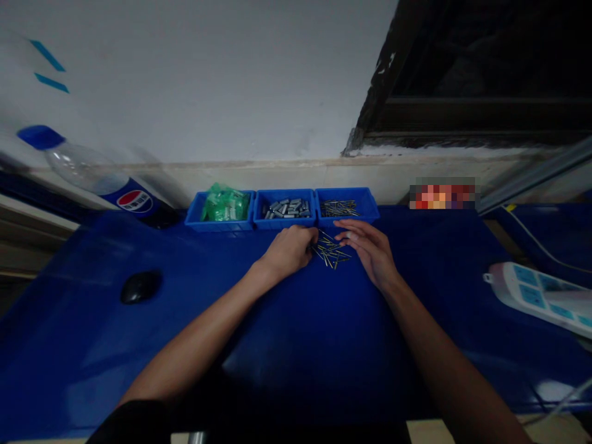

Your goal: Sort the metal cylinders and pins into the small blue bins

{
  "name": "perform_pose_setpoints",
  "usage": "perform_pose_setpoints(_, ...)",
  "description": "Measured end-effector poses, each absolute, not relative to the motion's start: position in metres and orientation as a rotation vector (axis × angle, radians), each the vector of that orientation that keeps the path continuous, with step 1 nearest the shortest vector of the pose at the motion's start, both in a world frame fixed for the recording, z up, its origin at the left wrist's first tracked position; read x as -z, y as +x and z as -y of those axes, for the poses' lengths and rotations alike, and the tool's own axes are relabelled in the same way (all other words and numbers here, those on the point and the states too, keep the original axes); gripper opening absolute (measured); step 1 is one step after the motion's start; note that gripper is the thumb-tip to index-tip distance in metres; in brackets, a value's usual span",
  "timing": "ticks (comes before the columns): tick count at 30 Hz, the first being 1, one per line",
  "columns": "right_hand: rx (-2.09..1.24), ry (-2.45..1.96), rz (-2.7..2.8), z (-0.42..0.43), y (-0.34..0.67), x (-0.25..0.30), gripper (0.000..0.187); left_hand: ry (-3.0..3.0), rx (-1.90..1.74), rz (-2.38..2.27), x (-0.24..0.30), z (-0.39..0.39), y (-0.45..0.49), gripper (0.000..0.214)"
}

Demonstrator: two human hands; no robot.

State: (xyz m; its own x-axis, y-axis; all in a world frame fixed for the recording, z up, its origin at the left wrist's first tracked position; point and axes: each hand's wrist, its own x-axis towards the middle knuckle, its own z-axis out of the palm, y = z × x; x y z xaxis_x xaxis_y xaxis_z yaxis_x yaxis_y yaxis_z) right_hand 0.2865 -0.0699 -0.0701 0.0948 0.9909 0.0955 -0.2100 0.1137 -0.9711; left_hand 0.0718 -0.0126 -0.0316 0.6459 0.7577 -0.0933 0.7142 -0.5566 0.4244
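Observation:
A small heap of thin metal pins (330, 251) lies on the blue table (296, 333) in front of three blue bins. My left hand (289, 250) rests at the heap's left edge with its fingers curled in, touching the pins; what it holds, if anything, is hidden. My right hand (370, 250) lies at the heap's right edge, fingers stretched toward the pins and slightly apart. The left bin (221, 209) holds green plastic bags, the middle bin (285, 209) grey metal pieces, the right bin (345, 208) more thin pins.
A plastic cola bottle (99, 179) lies on its side at the back left. A black mouse (141, 287) sits on the left. A white power strip (541, 296) with a cable lies at the right. A wall runs right behind the bins.

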Motion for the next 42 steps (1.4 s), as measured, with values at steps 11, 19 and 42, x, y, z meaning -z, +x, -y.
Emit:
perform_pose_setpoints(11,-1.169,-1.0,1.049,0.069,0.288,0.075,0.022,2.371,-0.508,-1.059,0.036,0.002,0.069,0.037)
perform_pose_setpoints(19,-1.161,-1.046,1.104,0.067,0.287,0.082,0.022,2.322,-0.819,-0.756,0.032,0.009,0.077,0.028)
perform_pose_setpoints(42,-1.073,-1.012,1.08,0.068,0.29,0.076,0.037,2.701,-0.378,-0.851,0.047,0.006,0.073,0.036)
